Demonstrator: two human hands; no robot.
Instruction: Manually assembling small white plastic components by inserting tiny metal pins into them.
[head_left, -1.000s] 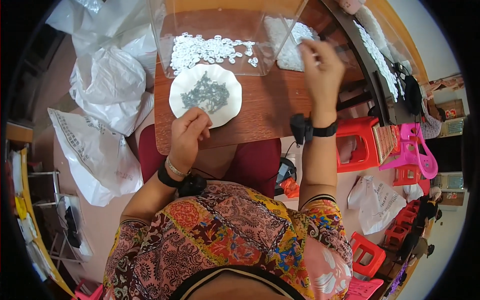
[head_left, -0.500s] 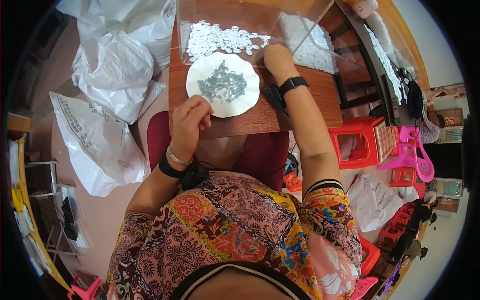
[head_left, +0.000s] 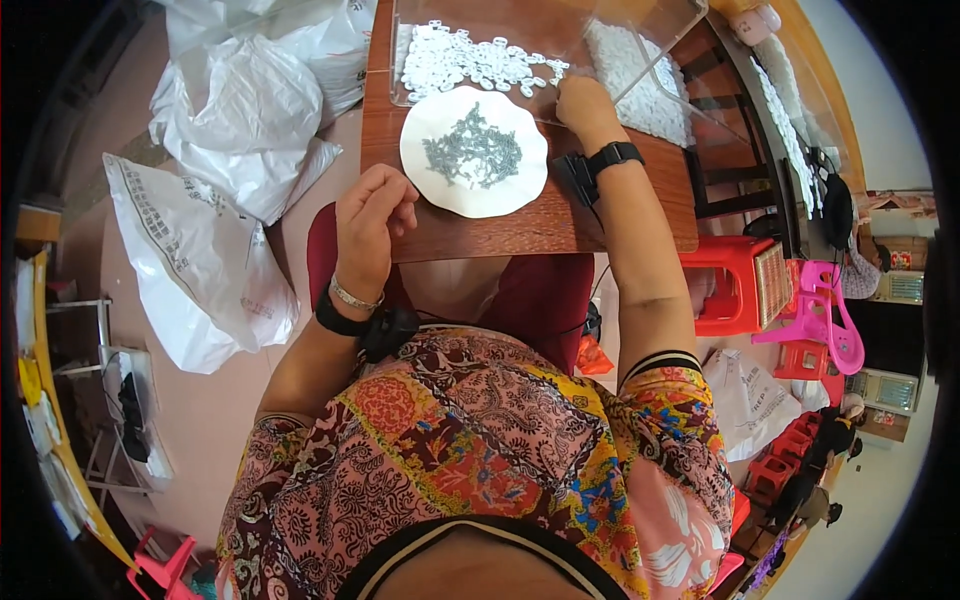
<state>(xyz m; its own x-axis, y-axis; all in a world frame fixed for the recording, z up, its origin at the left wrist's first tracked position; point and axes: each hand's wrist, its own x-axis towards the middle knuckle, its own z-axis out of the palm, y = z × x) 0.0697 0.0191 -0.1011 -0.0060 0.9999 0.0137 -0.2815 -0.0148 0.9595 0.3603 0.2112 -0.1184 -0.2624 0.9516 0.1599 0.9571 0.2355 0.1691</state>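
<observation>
A white scalloped plate (head_left: 420, 178) holds a heap of small grey pieces (head_left: 470, 150) on the brown wooden table (head_left: 490, 238). My left hand (head_left: 372, 215) is beside the plate's near left rim, at the table edge. Its fingers are curled in, and anything in them is hidden. Beyond the plate, small white ring-like pieces (head_left: 465, 62) lie spread inside a clear box (head_left: 545, 25). My right hand (head_left: 588, 106) is at their right end by the box's near edge. Its fingers are bent closed, and their tips are mostly hidden.
A bag of white pieces (head_left: 640, 85) lies right of my right hand. White sacks (head_left: 200, 270) stand on the floor at left. Red stools (head_left: 730, 285) and a pink chair (head_left: 840, 325) stand at right. Other people (head_left: 825, 450) sit far off at right.
The whole view has shifted, so the table sits further right and higher. My left hand has drawn left, away from the plate's rim. My right hand remains by the white pieces.
</observation>
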